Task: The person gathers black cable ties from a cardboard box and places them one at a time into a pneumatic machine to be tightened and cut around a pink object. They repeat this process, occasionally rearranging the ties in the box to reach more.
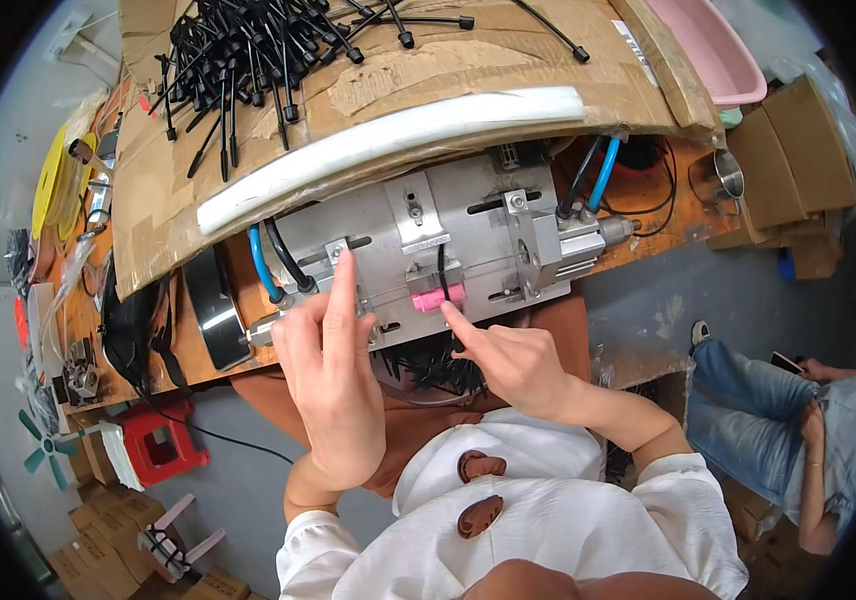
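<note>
- Basket of pink plastic (713, 50), upper right, cut off by the frame's upper edge; its inner wall shows.
- Metal cup (723, 178) below it, on the wooden surface (663, 240); its contents cannot be made out.
- Cardboard sheet (448, 75) across the top of the frame, bearing a heap of black cables (238, 60) at upper left; a white foam strip (398, 145) lies along its near edge.
- Pink piece (428, 301) at the centre, on a grey metal fixture (488, 240); its long axis runs left to right, right end slightly higher.
- One black cable (442, 265) crosses the pink piece, its long axis nearly vertical in the frame.
- Right hand (526, 372): index finger stretched toward upper left, its tip at the pink piece's lower edge; cannot tell whether the fingers grip the cable.
- Left hand (333, 385), left of centre: index finger raised toward the top, other fingers curled; cannot tell whether they hold anything.
</note>
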{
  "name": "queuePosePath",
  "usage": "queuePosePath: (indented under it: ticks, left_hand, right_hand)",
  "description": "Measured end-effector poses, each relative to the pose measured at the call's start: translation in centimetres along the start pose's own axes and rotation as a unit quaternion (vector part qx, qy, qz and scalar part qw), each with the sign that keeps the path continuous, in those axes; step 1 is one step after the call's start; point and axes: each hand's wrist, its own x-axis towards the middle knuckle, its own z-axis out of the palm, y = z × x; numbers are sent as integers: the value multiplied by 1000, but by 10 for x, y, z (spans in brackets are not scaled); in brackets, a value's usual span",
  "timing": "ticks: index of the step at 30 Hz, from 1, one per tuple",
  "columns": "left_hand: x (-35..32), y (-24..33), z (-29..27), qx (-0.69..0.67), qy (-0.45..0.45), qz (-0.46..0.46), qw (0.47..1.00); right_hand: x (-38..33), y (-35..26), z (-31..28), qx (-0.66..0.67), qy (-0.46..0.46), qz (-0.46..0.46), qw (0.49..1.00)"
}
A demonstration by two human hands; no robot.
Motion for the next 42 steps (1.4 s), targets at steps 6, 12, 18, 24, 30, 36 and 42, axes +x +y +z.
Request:
queuePosePath:
  ticks: [6, 12, 18, 24, 30, 36, 42]
  left_hand:
    - [-9, -5, 3, -7, -18, -15, 1000]
    - [-14, -9, 5, -13, -28, -23, 999]
    - [-19, -7, 8, -56, -66, -26, 996]
    - [-29, -7, 9, -56, -68, -22, 996]
    - [-32, -6, 6, -62, -83, -30, 994]
    - [-11, -7, -7, -52, -86, -11, 995]
    - [108, -18, 7, -67, -38, 123, 989]
  right_hand:
    - [5, 0, 3, -27, -15, -11, 999]
    - [3, -3, 8, -26, 36, 2, 999]
    - [-1, -11, 6, -40, 27, -11, 999]
    - [2, -10, 8, -20, 35, 22, 999]
    - [9, -7, 10, -36, 32, 17, 999]
    - [21, -19, -27, -76, -6, 19, 997]
    - [66, 12, -118, -144, 252, 16, 957]
